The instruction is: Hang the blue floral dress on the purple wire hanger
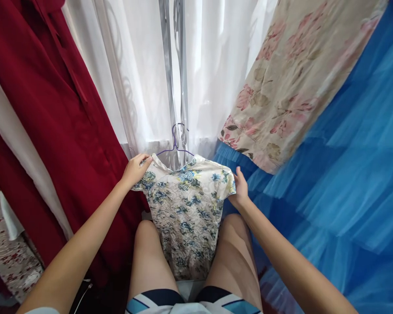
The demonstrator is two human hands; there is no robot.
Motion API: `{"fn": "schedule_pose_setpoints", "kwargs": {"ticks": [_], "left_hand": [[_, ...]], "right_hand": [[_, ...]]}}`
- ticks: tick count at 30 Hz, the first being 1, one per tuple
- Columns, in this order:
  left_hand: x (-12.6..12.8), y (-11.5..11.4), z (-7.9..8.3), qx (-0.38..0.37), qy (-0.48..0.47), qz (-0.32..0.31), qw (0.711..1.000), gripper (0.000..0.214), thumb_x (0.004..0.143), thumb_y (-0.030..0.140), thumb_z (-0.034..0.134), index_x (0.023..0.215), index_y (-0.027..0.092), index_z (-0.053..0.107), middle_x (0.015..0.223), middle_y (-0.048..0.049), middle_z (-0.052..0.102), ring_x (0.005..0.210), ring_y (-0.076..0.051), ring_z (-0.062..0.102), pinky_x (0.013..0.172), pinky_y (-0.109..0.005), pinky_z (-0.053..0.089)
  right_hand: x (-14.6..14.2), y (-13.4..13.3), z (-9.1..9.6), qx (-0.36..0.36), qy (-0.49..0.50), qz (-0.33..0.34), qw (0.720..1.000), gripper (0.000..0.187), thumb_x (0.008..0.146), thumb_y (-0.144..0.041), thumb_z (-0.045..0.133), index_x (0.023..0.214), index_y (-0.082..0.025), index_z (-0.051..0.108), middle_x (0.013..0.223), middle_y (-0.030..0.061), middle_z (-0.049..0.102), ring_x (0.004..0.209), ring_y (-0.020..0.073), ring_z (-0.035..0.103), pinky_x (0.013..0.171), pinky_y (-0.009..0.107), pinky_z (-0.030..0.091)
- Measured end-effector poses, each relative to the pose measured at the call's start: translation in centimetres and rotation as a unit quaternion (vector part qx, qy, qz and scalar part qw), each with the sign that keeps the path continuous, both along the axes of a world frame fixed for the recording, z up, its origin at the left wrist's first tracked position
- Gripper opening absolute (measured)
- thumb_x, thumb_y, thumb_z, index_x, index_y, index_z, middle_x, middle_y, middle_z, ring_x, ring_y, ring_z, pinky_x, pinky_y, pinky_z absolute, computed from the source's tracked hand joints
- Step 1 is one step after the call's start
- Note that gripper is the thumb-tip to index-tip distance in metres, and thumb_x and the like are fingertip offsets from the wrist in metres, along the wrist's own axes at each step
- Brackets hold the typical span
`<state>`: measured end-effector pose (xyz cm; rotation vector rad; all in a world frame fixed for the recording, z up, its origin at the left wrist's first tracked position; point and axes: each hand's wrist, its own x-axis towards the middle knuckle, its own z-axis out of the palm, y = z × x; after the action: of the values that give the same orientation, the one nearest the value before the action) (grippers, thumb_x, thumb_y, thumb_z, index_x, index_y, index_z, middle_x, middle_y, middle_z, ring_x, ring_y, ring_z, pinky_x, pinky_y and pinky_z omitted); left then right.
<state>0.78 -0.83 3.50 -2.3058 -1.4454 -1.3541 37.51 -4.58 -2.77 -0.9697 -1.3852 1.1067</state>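
Note:
A white short-sleeved shirt [186, 205] with blue and yellow flowers hangs upright in front of my knees. Inside its neck is a purple wire hanger [175, 146], the hook pointing up. My left hand [137, 170] pinches the shirt at the left shoulder, close to the collar. At the right sleeve is my right hand [240, 187], with the thumb raised and the fingers mostly hidden behind the cloth. The sleeve edge lies against that hand. Between the two hands the shoulders are spread wide.
Dark red garments [62, 131] hang on the left. White curtains [144, 78] with grey ribbons [172, 65] fall behind the hanger. A beige floral cloth [281, 100] and a blue ruffled tulle garment [347, 174] hang on the right. A thin white cable [81, 298] lies at lower left.

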Motion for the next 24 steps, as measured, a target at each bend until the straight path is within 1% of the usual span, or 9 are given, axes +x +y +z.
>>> {"fn": "schedule_pose_setpoints", "kwargs": {"ticks": [4, 6, 10, 13, 15, 17, 19, 21, 24], "left_hand": [[1.4, -0.3, -0.4, 0.001, -0.017, 0.016, 1.000, 0.030, 0.094, 0.044, 0.049, 0.094, 0.019, 0.065, 0.088, -0.0029, 0.067, 0.081, -0.019, 0.060, 0.073, -0.026, 0.042], [2.5, -0.1, -0.1, 0.031, -0.026, 0.007, 0.999, 0.026, 0.093, 0.039, 0.050, 0.091, 0.017, 0.064, 0.088, -0.0037, 0.067, 0.083, -0.019, 0.060, 0.076, -0.026, 0.042], [3.8, 0.8, 0.7, 0.050, -0.047, 0.009, 0.998, 0.013, 0.087, 0.024, 0.053, 0.092, 0.018, 0.063, 0.091, -0.0045, 0.066, 0.088, -0.020, 0.059, 0.080, -0.028, 0.041], [3.7, 1.6, 0.4, 0.013, -0.183, 0.018, 0.983, 0.007, 0.080, 0.018, 0.052, 0.079, 0.018, 0.059, 0.075, -0.0020, 0.060, 0.078, -0.019, 0.055, 0.073, -0.028, 0.039], [3.2, 2.0, -0.3, 0.003, -0.269, 0.023, 0.963, 0.010, 0.079, 0.016, 0.047, 0.072, 0.019, 0.052, 0.064, 0.0003, 0.051, 0.068, -0.017, 0.049, 0.066, -0.027, 0.036], [2.7, 2.0, -0.9, 0.008, -0.320, 0.016, 0.947, 0.013, 0.079, 0.013, 0.039, 0.069, 0.020, 0.045, 0.060, 0.0016, 0.043, 0.061, -0.014, 0.042, 0.060, -0.026, 0.032], [2.6, 1.5, -1.2, 0.000, -0.363, -0.019, 0.932, 0.016, 0.077, 0.010, 0.034, 0.066, 0.021, 0.036, 0.057, 0.0020, 0.037, 0.057, -0.012, 0.036, 0.058, -0.026, 0.029], [3.2, 0.6, -1.0, -0.028, -0.386, -0.084, 0.918, 0.019, 0.076, 0.009, 0.034, 0.063, 0.022, 0.029, 0.055, 0.0019, 0.033, 0.054, -0.011, 0.034, 0.057, -0.027, 0.030], [5.7, -1.2, -0.1, -0.100, -0.384, -0.209, 0.894, 0.023, 0.075, 0.013, 0.039, 0.061, 0.022, 0.023, 0.051, 0.0018, 0.029, 0.050, -0.011, 0.036, 0.061, -0.031, 0.038]], "right_hand": [[1.3, -0.7, -1.3, 0.121, 0.083, -0.176, 0.974, 0.047, 0.080, -0.070, 0.059, 0.075, -0.024, 0.064, 0.074, 0.0009, 0.069, 0.074, 0.0240, 0.064, 0.062, 0.032, 0.051], [1.6, -0.3, 0.0, 0.147, 0.078, -0.196, 0.966, 0.044, 0.079, -0.067, 0.062, 0.073, -0.023, 0.062, 0.070, 0.0005, 0.067, 0.069, 0.0216, 0.061, 0.060, 0.030, 0.049], [0.4, 0.2, 4.6, 0.161, 0.044, -0.187, 0.968, 0.047, 0.082, -0.070, 0.055, 0.079, -0.024, 0.064, 0.070, 0.0018, 0.064, 0.066, 0.0209, 0.058, 0.056, 0.029, 0.047], [-2.0, -2.6, 6.9, 0.204, -0.045, -0.135, 0.969, 0.052, 0.090, -0.069, 0.045, 0.076, -0.023, 0.066, 0.071, 0.0024, 0.064, 0.067, 0.0200, 0.059, 0.061, 0.029, 0.048], [-3.7, -5.8, 7.4, 0.246, -0.165, 0.006, 0.955, 0.054, 0.095, -0.063, 0.039, 0.078, -0.022, 0.069, 0.074, 0.0036, 0.067, 0.072, 0.0209, 0.063, 0.069, 0.030, 0.052], [-5.0, -8.8, 7.2, 0.317, -0.271, 0.201, 0.886, 0.043, 0.098, -0.054, 0.042, 0.101, -0.024, 0.073, 0.095, 0.0059, 0.071, 0.093, 0.0235, 0.066, 0.088, 0.035, 0.052], [-5.7, -10.3, 6.7, 0.365, -0.318, 0.275, 0.831, 0.037, 0.097, -0.046, 0.051, 0.126, -0.027, 0.064, 0.117, 0.0075, 0.068, 0.110, 0.0246, 0.062, 0.100, 0.038, 0.048], [-5.8, -9.8, 6.0, 0.390, -0.333, 0.228, 0.828, 0.047, 0.095, -0.040, 0.056, 0.141, -0.030, 0.052, 0.130, 0.0085, 0.062, 0.121, 0.0256, 0.058, 0.105, 0.041, 0.046], [-5.9, -7.1, 5.0, 0.413, -0.371, 0.083, 0.827, 0.075, 0.088, -0.037, 0.065, 0.154, -0.029, 0.030, 0.149, 0.0124, 0.045, 0.136, 0.0317, 0.044, 0.111, 0.052, 0.039]]}}
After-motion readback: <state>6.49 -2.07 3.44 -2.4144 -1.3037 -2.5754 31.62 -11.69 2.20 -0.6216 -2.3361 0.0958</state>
